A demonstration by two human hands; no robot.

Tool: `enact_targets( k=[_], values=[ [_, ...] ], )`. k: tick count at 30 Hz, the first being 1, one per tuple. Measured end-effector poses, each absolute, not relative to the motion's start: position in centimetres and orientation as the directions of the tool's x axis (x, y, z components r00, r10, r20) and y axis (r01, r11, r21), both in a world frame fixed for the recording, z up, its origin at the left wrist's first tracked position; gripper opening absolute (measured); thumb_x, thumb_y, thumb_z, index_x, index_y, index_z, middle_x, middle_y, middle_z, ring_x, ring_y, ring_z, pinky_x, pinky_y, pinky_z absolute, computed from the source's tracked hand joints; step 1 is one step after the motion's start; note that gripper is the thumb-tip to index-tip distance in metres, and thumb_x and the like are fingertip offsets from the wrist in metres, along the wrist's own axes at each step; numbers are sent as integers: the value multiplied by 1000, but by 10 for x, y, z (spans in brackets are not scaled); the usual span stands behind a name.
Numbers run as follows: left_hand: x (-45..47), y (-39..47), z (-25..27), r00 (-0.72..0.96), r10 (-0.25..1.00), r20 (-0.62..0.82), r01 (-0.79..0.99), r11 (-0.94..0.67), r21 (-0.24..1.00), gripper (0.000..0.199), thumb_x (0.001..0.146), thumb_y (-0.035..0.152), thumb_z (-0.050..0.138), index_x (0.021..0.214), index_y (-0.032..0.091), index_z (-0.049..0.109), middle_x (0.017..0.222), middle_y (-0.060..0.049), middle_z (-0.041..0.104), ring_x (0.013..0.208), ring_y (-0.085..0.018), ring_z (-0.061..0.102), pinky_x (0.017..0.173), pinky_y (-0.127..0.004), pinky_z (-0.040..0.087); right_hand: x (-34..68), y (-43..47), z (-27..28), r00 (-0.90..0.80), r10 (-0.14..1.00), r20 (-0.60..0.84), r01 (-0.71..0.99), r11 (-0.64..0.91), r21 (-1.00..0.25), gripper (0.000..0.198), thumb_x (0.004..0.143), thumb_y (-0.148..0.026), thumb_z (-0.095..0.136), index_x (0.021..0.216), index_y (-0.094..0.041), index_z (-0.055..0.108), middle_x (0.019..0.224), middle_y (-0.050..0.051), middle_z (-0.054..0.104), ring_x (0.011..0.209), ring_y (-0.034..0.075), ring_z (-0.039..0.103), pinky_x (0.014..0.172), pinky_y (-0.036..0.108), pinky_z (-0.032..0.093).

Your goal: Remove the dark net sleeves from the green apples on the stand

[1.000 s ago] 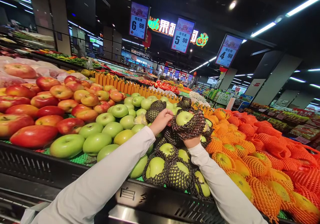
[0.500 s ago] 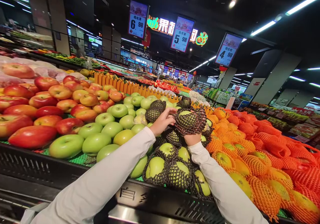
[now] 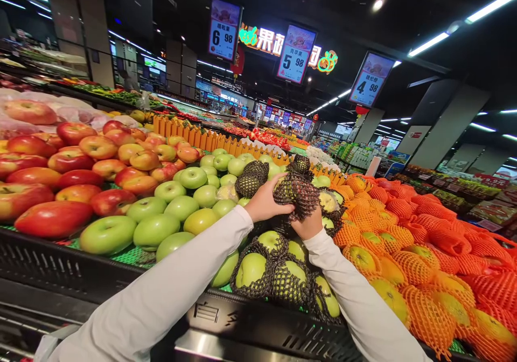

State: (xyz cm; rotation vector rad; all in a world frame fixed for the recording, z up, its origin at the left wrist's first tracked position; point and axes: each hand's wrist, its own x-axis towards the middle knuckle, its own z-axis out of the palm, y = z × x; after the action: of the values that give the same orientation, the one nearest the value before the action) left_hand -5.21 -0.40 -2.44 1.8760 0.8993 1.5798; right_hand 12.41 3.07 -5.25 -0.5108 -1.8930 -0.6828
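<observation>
A supermarket, by its price signs and heaped fruit

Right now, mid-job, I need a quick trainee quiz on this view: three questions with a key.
1. True or false: the left hand and right hand both touch one black-netted fruit.
2. Which sits directly left of the green apples? (a) orange-netted fruit (b) red-yellow apples (c) red-netted fruit
3. Fill in: the middle hanging price sign reads ____.
Key: 1 true; 2 b; 3 5.98.
</observation>
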Motion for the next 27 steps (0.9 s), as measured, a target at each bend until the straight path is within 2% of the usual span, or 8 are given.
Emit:
enact_targets(
  k=[4, 6, 12, 16, 20, 22, 24, 27],
  values=[
    [-56, 5, -23, -203, 768, 607, -68, -629, 774, 79, 65, 33, 81, 132, 18, 42, 132, -12, 57, 122, -26, 56, 110, -40, 40, 123, 15, -35, -125, 179, 976, 559, 825, -80, 33, 90, -30, 54, 121, -18, 57, 115, 15, 64, 110, 27, 62, 84, 42, 57],
    [-59, 7, -23, -260, 751, 607, -75, -643, 763, 77, 66, 35, 81, 129, 20, 41, 130, -11, 57, 121, -25, 56, 109, -40, 41, 122, 7, -30, -54, 200, 978, 548, 825, -138, 38, 92, -31, 53, 128, -20, 52, 123, 15, 60, 116, 27, 59, 86, 42, 55],
    [-54, -4, -25, -79, 725, 685, 180, -665, 725, 89, 58, 29, 85, 133, 18, 38, 137, -15, 46, 134, -31, 44, 118, -46, 30, 121, 1, -30, -356, 122, 926, 628, 765, 141, 81, 81, -37, 60, 153, -27, 23, 160, 16, 24, 148, 38, 28, 112, 62, 34],
    [-51, -13, -25, 159, 751, 640, 133, -659, 740, 101, 61, 34, 85, 143, 16, 28, 142, -19, 41, 136, -34, 42, 118, -49, 30, 122, 14, -38, -466, 192, 864, 575, 807, 131, 79, 83, -39, 57, 153, -19, 24, 149, 18, 45, 137, 32, 46, 108, 51, 43],
    [-55, -15, -23, 239, 711, 661, 108, -696, 710, 117, 64, 39, 84, 153, 18, 10, 156, -21, 20, 149, -35, 19, 123, -50, 18, 125, 22, -40, -423, 187, 887, 563, 821, 95, 66, 88, -41, 53, 146, -14, 36, 135, 18, 58, 121, 29, 58, 100, 46, 49],
    [-57, -16, -20, 289, 683, 671, 50, -710, 702, 104, 70, 40, 79, 152, 21, 17, 157, -17, 23, 150, -34, 19, 123, -48, 17, 126, 21, -39, -413, 199, 889, 568, 819, 80, 67, 86, -46, 59, 143, -16, 41, 132, 16, 60, 119, 29, 58, 100, 45, 48],
    [-58, -15, -18, 322, 678, 661, 33, -706, 708, 81, 74, 39, 76, 141, 20, 36, 149, -14, 39, 143, -32, 34, 121, -47, 23, 124, 19, -38, -400, 231, 887, 578, 815, 48, 73, 82, -51, 65, 142, -17, 42, 132, 16, 60, 119, 30, 58, 102, 46, 47],
    [-57, -12, -17, 127, 742, 659, 113, -670, 733, 64, 70, 37, 79, 121, 20, 44, 131, -11, 52, 124, -29, 51, 113, -43, 37, 121, 20, -41, -354, 326, 877, 608, 792, -49, 96, 78, -58, 71, 150, -11, 30, 138, 21, 54, 126, 31, 54, 107, 48, 45]
  ],
)
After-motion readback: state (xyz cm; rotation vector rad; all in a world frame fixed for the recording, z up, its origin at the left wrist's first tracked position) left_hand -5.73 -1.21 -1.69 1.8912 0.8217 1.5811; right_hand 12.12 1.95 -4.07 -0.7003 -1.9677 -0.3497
